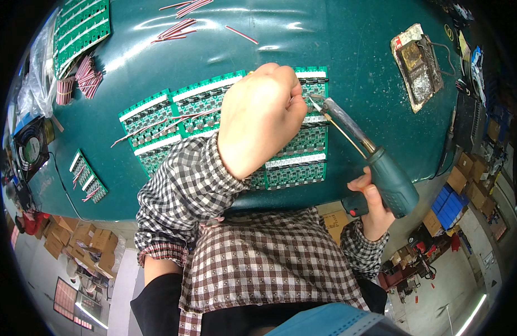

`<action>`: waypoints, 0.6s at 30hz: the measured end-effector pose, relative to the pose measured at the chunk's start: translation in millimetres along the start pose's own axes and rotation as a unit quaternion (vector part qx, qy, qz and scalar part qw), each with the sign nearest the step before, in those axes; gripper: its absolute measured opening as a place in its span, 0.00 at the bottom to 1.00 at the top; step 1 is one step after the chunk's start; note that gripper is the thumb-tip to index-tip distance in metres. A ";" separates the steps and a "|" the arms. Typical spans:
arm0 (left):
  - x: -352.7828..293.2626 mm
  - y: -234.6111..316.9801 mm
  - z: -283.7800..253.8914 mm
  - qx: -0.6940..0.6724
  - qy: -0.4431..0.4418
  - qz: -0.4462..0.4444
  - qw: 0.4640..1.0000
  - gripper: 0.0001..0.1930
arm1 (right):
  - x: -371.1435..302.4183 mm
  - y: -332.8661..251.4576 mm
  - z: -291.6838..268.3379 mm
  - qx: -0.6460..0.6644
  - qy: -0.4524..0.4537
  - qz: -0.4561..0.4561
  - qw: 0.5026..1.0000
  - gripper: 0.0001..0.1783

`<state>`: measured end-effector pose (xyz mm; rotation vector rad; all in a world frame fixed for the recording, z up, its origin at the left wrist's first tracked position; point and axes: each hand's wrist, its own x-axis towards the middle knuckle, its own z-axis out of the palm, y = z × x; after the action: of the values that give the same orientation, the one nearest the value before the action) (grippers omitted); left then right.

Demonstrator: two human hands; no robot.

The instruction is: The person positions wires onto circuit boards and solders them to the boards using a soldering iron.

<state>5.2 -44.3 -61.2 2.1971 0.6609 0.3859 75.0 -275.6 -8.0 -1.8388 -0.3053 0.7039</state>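
At the left end of the green tabletop [348, 33] stands a black square-framed fan [32, 148], its dark cable [56, 175] trailing over the surface. Crumpled clear plastic [37, 92] lies just beyond it. At the right edge sits a black box-shaped device [469, 120]. Past the left end, brown cardboard boxes [96, 241] are piled; past the right, more cartons [464, 165] stand near stacked blue items [447, 206]. A bright tube light [472, 315] shows at the near right.

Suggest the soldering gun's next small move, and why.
Probably settle the tip of the soldering gun on the circuit-board panel beside the closed left hand: the right hand has it aimed there, though contact can't be confirmed.
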 end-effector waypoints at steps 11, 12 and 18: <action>-0.3 -0.6 -0.1 0.002 -0.002 0.003 1.000 0.04 | 0.1 -4.3 -1.1 0.015 0.002 0.018 1.000 0.20; -0.2 -0.4 -0.2 0.004 -0.002 0.003 1.000 0.04 | 0.1 -4.7 -1.3 0.015 0.002 0.020 1.000 0.20; 0.5 3.2 -4.6 0.011 -0.020 -0.006 1.000 0.04 | -1.0 -7.8 -0.3 0.044 0.017 0.031 0.998 0.21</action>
<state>4.5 -43.0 -55.8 2.2156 0.6599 0.3288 75.4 -273.4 -0.5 -1.7817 -0.1920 0.7163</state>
